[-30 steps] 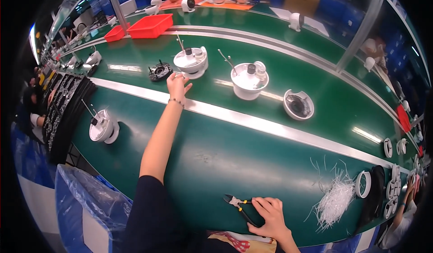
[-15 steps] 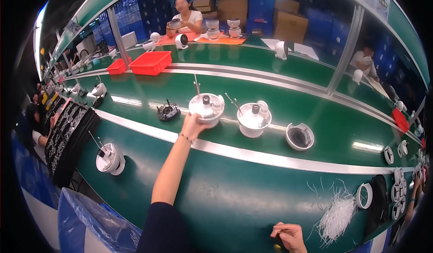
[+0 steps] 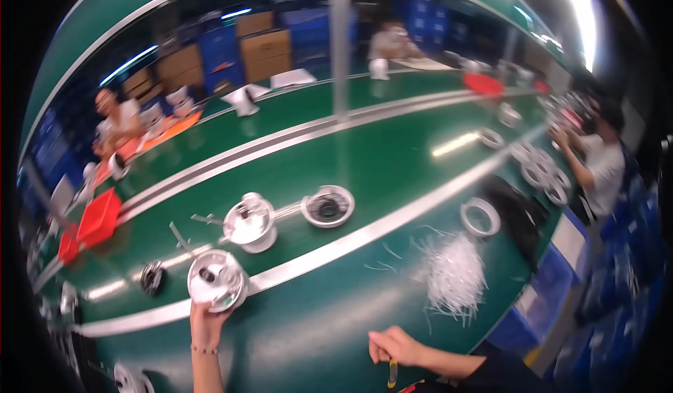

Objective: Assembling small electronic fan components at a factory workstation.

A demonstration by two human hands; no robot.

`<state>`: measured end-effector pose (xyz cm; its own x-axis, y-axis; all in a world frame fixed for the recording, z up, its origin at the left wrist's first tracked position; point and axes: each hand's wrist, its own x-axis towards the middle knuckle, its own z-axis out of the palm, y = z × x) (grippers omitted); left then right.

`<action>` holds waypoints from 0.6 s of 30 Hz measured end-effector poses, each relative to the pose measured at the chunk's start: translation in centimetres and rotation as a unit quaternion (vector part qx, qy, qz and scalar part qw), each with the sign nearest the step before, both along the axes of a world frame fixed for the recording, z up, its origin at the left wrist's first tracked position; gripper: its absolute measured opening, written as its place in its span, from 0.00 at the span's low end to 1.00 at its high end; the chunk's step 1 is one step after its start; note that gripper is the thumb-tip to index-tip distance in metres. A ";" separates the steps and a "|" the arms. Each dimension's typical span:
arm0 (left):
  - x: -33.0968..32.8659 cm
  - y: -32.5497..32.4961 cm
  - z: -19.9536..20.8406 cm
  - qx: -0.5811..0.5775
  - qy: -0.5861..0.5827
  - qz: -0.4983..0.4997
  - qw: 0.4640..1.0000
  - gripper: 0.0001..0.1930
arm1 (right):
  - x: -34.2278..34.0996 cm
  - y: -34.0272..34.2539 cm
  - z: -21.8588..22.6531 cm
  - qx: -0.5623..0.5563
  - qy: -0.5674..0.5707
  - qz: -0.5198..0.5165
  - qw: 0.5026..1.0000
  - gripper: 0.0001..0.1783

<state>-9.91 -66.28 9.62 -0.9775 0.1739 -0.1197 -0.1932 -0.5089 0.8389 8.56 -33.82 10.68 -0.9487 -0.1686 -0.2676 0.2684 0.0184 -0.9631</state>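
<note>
My left hand [image 3: 206, 325] is closed around the near side of a white round plastic housing [image 3: 237, 296]. The housing is tilted, its open top showing a dark cylindrical part inside, and it overlaps the metal rail. Thin wires stick up behind it. Just beyond stands a second white housing [image 3: 261, 242] of the same kind, and to its right a white bowl-shaped shell [image 3: 350, 204] with a dark inside. Over the near bench, my right hand [image 3: 397, 345] has curled fingers, with the handle of a small yellow-and-black tool [image 3: 392, 375] coming out below; its working end is hidden.
A black ring-shaped part [image 3: 152, 279] lies on the green belt at left. A heap of white plastic strips [image 3: 456, 277], a white ring [image 3: 480, 217] and a black bag [image 3: 517, 218] lie at right. Red trays [image 3: 99, 217] stand far left. Co-workers sit across the line and at right.
The view has swung to the right and blurred. My left hand still grips the housing, which has come nearer, from the belt to over the rail. More of the tool at my right hand shows.
</note>
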 end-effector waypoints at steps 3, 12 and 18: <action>0.8 2.8 0.7 0.005 -0.042 -0.074 0.996 0.27 | -0.3 3.8 2.6 0.152 -0.014 -0.019 0.988 0.27; 5.3 7.4 0.3 -0.026 -0.092 -0.148 0.984 0.26 | 1.3 2.1 -2.3 0.505 0.057 -0.049 0.860 0.22; 6.9 7.8 -0.9 0.008 -0.075 -0.093 0.993 0.28 | 4.3 1.6 0.2 0.545 0.277 0.103 0.784 0.40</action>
<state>-3.02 -58.53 8.71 -0.9001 0.3520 -0.2566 -0.4063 -0.4661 0.7859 12.83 -32.23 10.88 -0.9531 -0.2907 0.0843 -0.3024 0.9007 -0.3120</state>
